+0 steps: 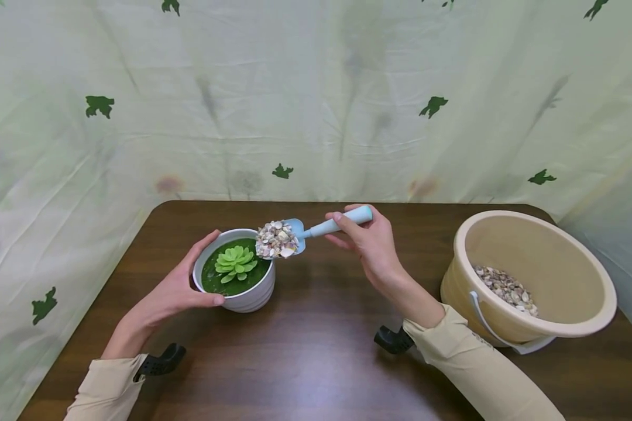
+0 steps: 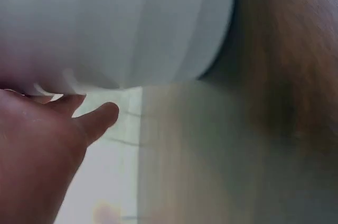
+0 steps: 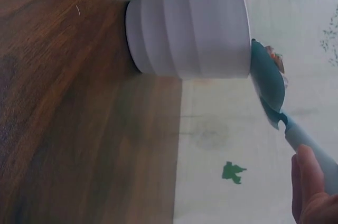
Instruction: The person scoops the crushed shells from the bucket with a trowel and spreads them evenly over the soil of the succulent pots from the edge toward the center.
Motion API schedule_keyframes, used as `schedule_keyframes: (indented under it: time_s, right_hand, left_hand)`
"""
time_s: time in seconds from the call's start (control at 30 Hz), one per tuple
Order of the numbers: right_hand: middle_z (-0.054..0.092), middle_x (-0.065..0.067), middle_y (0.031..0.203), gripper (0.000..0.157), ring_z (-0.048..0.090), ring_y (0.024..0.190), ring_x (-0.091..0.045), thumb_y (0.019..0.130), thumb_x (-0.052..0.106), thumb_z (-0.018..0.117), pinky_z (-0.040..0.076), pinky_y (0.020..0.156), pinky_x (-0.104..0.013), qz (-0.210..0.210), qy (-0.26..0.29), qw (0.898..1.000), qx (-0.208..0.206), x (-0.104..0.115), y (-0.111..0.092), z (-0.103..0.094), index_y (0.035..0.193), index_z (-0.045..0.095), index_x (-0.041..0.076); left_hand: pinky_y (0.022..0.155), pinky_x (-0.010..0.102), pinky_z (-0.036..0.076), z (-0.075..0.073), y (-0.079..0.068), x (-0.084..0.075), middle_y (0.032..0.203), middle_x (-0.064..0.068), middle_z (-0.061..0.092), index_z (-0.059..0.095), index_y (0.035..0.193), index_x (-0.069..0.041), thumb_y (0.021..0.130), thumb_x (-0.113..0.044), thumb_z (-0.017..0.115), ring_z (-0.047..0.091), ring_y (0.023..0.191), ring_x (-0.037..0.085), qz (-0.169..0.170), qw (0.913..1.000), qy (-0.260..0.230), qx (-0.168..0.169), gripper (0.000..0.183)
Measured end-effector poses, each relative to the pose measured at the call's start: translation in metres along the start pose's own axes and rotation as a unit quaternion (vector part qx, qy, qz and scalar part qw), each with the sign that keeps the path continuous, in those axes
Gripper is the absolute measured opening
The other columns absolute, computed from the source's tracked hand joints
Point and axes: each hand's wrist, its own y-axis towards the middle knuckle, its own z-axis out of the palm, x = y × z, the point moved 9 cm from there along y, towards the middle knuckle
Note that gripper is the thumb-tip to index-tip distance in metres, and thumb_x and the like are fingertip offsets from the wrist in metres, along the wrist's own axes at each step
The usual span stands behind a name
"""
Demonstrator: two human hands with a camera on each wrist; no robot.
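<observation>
My left hand (image 1: 181, 286) holds the side of a white ribbed plant pot (image 1: 250, 298), thumb at the front and fingers round the back. In the pot a light green succulent (image 1: 235, 263) sits on a green mossy surface. With my right hand (image 1: 371, 245) I grip the pale blue handle of a small trowel (image 1: 298, 227), its blade at the pot's right rim. Small shells or shell bits (image 1: 275, 238) are heaped on the blade. In the right wrist view the blade (image 3: 268, 78) appears to touch the rim of the pot (image 3: 211, 28).
A large beige bucket (image 1: 458, 275) with a pale handle stands at the right of the dark wooden table (image 1: 305, 362). More shell bits (image 1: 505, 287) lie at its bottom. Behind the table hangs a pale curtain (image 1: 316, 105) with green leaf shapes.
</observation>
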Motion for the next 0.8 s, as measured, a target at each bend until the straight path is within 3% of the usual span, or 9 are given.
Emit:
schedule_keyframes:
  time_s: [0.23, 0.6, 0.8]
  right_hand:
    - [0.057, -0.040, 0.113, 0.016, 0.069, 0.097, -0.029, 0.091, -0.002, 0.066, 0.054, 0.082, -0.045, -0.008, -0.020, 1.000, 0.013, 0.005, 0.001, 0.004, 0.100, 0.054, 0.000]
    - [0.059, -0.038, 0.109, 0.016, 0.068, 0.098, -0.029, 0.092, -0.001, 0.066, 0.054, 0.081, -0.044, -0.040, -0.059, 0.997, 0.024, 0.015, 0.000, 0.013, 0.099, 0.053, -0.001]
    - [0.063, -0.030, 0.106, 0.017, 0.068, 0.098, -0.029, 0.092, 0.000, 0.067, 0.054, 0.081, -0.045, -0.058, -0.073, 0.995, 0.039, 0.020, -0.001, 0.019, 0.100, 0.052, -0.002]
  left_hand:
    - [0.093, 0.014, 0.034, -0.001, -0.004, 0.008, 0.151, 0.010, 0.028, 0.018, 0.158, -0.021, 0.075, -0.004, 0.082, 0.036, 0.125, 0.015, -0.028, 0.9993, 0.011, -0.021, 0.106]
    - [0.092, 0.015, 0.035, 0.002, -0.006, 0.006, 0.151, 0.011, 0.030, 0.018, 0.157, -0.022, 0.075, -0.006, 0.083, 0.036, 0.126, 0.024, -0.039, 0.9983, 0.017, -0.039, 0.106]
    - [0.092, 0.016, 0.036, 0.002, -0.008, 0.006, 0.150, 0.011, 0.030, 0.017, 0.157, -0.022, 0.075, -0.007, 0.083, 0.035, 0.127, 0.025, -0.046, 0.9980, 0.011, -0.043, 0.107]
